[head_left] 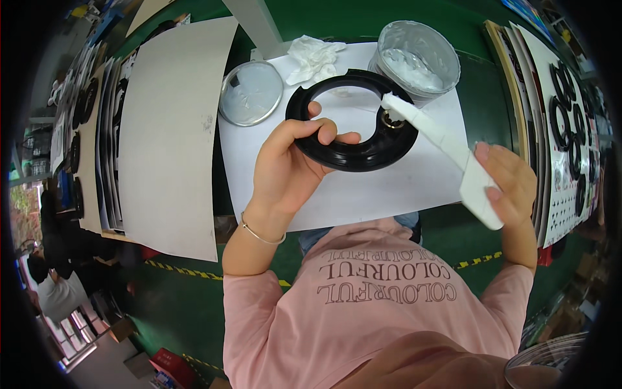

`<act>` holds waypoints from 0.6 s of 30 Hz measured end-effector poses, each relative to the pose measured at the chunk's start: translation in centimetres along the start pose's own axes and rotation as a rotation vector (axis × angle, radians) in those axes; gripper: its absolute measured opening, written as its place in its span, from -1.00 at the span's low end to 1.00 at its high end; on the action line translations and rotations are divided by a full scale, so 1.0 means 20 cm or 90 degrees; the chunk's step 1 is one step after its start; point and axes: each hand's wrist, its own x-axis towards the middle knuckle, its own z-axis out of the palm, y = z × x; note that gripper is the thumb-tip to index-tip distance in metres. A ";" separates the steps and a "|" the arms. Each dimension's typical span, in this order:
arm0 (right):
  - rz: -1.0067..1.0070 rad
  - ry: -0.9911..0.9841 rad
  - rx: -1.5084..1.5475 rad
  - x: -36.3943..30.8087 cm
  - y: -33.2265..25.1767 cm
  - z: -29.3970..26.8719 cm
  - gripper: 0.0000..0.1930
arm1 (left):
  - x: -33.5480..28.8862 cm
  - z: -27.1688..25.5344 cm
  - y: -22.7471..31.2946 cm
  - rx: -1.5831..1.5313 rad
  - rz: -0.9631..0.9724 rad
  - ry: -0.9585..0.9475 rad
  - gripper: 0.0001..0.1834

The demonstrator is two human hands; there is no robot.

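My left hand (301, 144) is closed round the left rim of a black plastic ring (353, 159), fingers passing through its opening, and holds it above the white-covered table. A round metal-edged hole (393, 120) sits in the ring's right side. In my right hand (508, 178) is a white plastic spatula (444, 136), gripped by its wide end. Its narrow tip, with a whitish smear on it, meets the ring near that hole. Behind the ring stands a clear tub (418, 61) with whitish grease inside.
A round translucent lid (251, 94) and a crumpled white tissue (313, 58) lie on the white sheet (259, 185). At the left stands a large pale board (172, 142). Boards with black rings (560, 126) stack up at the right. A grey post (258, 26) rises behind the table.
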 end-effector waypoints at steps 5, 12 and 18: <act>-0.082 0.009 -0.059 0.01 -0.02 0.00 -0.72 | 0.02 0.00 0.00 -0.057 -0.028 -0.016 -0.84; -0.094 -0.003 -0.059 0.01 -0.01 -0.02 -0.71 | 0.01 0.00 0.01 -0.063 -0.037 -0.018 -0.83; -0.099 0.005 -0.064 0.01 -0.03 -0.04 -0.70 | 0.02 0.00 0.00 -0.060 -0.033 -0.024 -0.83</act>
